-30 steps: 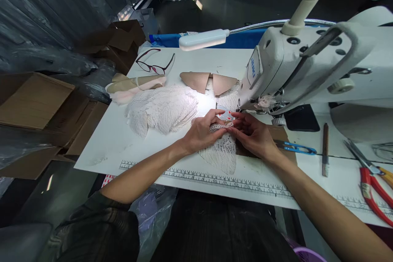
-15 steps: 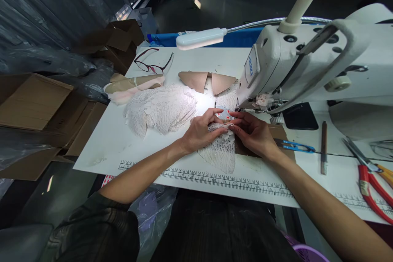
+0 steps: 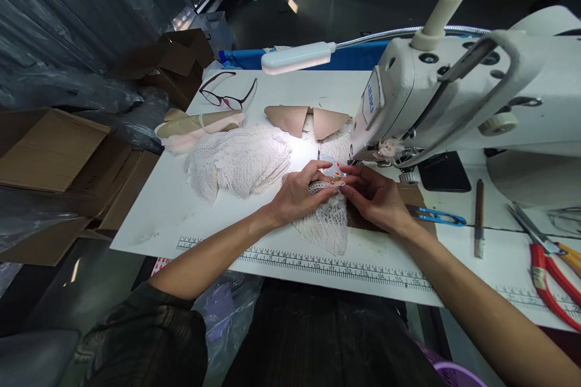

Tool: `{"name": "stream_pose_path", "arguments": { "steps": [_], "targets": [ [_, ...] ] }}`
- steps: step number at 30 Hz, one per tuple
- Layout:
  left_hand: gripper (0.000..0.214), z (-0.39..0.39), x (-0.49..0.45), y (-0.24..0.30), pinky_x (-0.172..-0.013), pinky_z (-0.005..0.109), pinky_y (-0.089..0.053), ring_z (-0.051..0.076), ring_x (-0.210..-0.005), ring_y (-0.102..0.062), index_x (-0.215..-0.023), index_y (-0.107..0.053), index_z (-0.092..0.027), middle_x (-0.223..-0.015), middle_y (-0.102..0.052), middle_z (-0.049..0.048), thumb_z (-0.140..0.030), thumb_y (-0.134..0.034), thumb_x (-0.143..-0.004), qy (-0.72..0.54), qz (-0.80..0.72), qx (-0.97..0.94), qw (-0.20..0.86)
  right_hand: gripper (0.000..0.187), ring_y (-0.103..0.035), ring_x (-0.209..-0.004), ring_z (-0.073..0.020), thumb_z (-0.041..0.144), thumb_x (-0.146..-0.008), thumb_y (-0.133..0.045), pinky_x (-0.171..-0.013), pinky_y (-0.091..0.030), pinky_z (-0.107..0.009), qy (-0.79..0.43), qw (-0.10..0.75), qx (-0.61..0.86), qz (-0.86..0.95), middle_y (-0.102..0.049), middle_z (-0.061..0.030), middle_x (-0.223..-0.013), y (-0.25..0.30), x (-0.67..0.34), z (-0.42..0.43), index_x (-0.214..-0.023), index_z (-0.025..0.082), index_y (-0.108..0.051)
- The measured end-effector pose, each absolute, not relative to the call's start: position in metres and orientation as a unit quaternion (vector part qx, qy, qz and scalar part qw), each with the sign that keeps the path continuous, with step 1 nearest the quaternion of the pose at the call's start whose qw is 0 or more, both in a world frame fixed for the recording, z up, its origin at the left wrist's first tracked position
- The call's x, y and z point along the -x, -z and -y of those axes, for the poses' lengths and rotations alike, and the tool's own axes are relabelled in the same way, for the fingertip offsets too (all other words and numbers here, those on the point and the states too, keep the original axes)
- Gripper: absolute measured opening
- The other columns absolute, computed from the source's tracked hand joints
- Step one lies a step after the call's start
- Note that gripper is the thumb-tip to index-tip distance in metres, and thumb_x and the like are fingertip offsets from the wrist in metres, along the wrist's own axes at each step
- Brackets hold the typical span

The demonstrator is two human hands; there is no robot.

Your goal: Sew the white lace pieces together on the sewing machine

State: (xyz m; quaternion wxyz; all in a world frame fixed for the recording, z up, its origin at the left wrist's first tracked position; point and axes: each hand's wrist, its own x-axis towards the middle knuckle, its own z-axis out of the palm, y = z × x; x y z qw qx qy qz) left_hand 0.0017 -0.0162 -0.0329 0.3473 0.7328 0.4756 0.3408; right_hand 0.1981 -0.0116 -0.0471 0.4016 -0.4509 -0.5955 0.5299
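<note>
Fingers (image 3: pixel 327 188) of the left hand (image 3: pixel 297 195) press flat on a white lace piece (image 3: pixel 325 224), pinning its upper edge; the right hand (image 3: pixel 374 196) pinches the same edge from the other side, just before the presser foot of the white sewing machine (image 3: pixel 436 97). The lace lies on the white surface (image 3: pixel 172 205), trailing toward the printed ruler (image 3: pixel 331 267). A lace pile (image 3: pixel 238 160) sits left, blue thread snips (image 3: pixel 438 216) right
</note>
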Motion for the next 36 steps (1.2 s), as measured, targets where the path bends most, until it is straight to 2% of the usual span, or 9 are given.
{"name": "stream_pose_path", "arguments": {
  "steps": [5, 14, 17, 21, 24, 27, 30, 33, 36],
  "targets": [
    [0.045, 0.014, -0.001, 0.028, -0.065, 0.026, -0.054, 0.014, -0.072, -0.071, -0.126, -0.051, -0.016, -0.089, -0.077, 0.0035, -0.032, -0.068, -0.088, -0.325, -0.480, -0.713, 0.394, 0.061, -0.062, -0.078, -0.0150, 0.037, -0.076, -0.076, -0.074, -0.057, -0.034, -0.519, 0.318, 0.440, 0.661, -0.065, -0.0050, -0.099, 0.041, -0.205, 0.010, -0.130, 0.021, -0.054],
    [0.043, 0.015, -0.010, 0.029, -0.072, 0.029, -0.053, 0.018, -0.081, -0.072, -0.126, -0.050, -0.017, -0.090, -0.076, 0.0023, -0.023, -0.068, -0.087, -0.271, -0.487, -0.784, 0.273, 0.035, -0.060, -0.064, -0.0147, 0.030, -0.073, -0.070, -0.058, -0.054, -0.032, -0.492, 0.309, 0.511, 0.633, -0.064, -0.0037, -0.082, 0.035, -0.196, 0.015, -0.103, 0.018, -0.056],
    [0.040, 0.018, -0.012, 0.036, -0.079, 0.035, -0.051, 0.021, -0.091, -0.068, -0.126, -0.049, -0.017, -0.097, -0.074, 0.0050, -0.030, -0.065, -0.091, -0.276, -0.482, -0.808, 0.199, 0.032, -0.063, -0.063, -0.0174, 0.031, -0.075, -0.070, -0.060, -0.055, -0.035, -0.391, 0.296, 0.535, 0.688, -0.066, -0.0054, -0.084, 0.034, -0.201, 0.019, -0.101, 0.019, -0.055],
    [0.056, 0.021, -0.013, 0.042, -0.093, 0.048, -0.043, 0.030, -0.112, -0.056, -0.134, -0.042, -0.016, -0.129, -0.059, 0.0155, -0.048, -0.060, -0.092, -0.279, -0.501, -0.817, 0.064, 0.023, -0.067, -0.081, -0.0256, 0.032, -0.086, -0.062, -0.070, -0.057, -0.043, -0.194, 0.260, 0.484, 0.812, -0.069, -0.0123, -0.106, 0.032, -0.216, 0.027, -0.105, 0.019, -0.063],
    [0.057, 0.022, -0.014, 0.042, -0.093, 0.049, -0.039, 0.033, -0.118, -0.048, -0.136, -0.038, -0.015, -0.139, -0.048, 0.0192, -0.048, -0.057, -0.093, -0.282, -0.498, -0.820, 0.012, 0.024, -0.063, -0.109, -0.0274, 0.021, -0.092, -0.050, -0.091, -0.055, -0.046, -0.167, 0.260, 0.373, 0.875, -0.065, -0.0113, -0.123, 0.032, -0.225, 0.032, -0.109, 0.020, -0.067],
    [0.044, 0.020, -0.014, 0.041, -0.088, 0.045, -0.041, 0.031, -0.112, -0.050, -0.127, -0.046, -0.013, -0.132, -0.050, 0.0190, -0.040, -0.056, -0.094, -0.266, -0.472, -0.840, -0.014, 0.028, -0.061, -0.112, -0.0272, 0.014, -0.090, -0.049, -0.098, -0.052, -0.049, -0.171, 0.257, 0.326, 0.893, -0.070, -0.0096, -0.114, 0.038, -0.229, 0.035, -0.108, 0.019, -0.070],
    [0.016, 0.017, -0.015, 0.040, -0.081, 0.037, -0.044, 0.023, -0.097, -0.056, -0.106, -0.057, -0.014, -0.111, -0.062, 0.0123, -0.024, -0.049, -0.098, -0.232, -0.402, -0.886, -0.013, 0.030, -0.060, -0.112, -0.0286, 0.011, -0.086, -0.052, -0.099, -0.051, -0.053, -0.186, 0.264, 0.342, 0.883, -0.070, -0.0093, -0.115, 0.047, -0.231, 0.039, -0.108, 0.019, -0.071],
    [0.022, 0.013, -0.013, 0.040, -0.073, 0.031, -0.045, 0.017, -0.079, -0.058, -0.090, -0.061, -0.015, -0.086, -0.064, 0.0057, -0.013, -0.042, -0.100, -0.198, -0.344, -0.918, -0.026, 0.033, -0.059, -0.115, -0.0283, 0.009, -0.083, -0.052, -0.101, -0.048, -0.054, -0.225, 0.285, 0.360, 0.859, -0.070, -0.0066, -0.118, 0.052, -0.232, 0.039, -0.107, 0.021, -0.072],
    [0.023, 0.010, -0.009, 0.038, -0.070, 0.030, -0.048, 0.016, -0.077, -0.059, -0.091, -0.063, -0.014, -0.087, -0.066, 0.0059, -0.015, -0.042, -0.101, -0.179, -0.295, -0.937, -0.049, 0.034, -0.062, -0.112, -0.0258, 0.011, -0.084, -0.051, -0.101, -0.049, -0.049, -0.309, 0.312, 0.370, 0.819, -0.072, -0.0034, -0.116, 0.049, -0.237, 0.032, -0.107, 0.024, -0.072]
  ]
}}
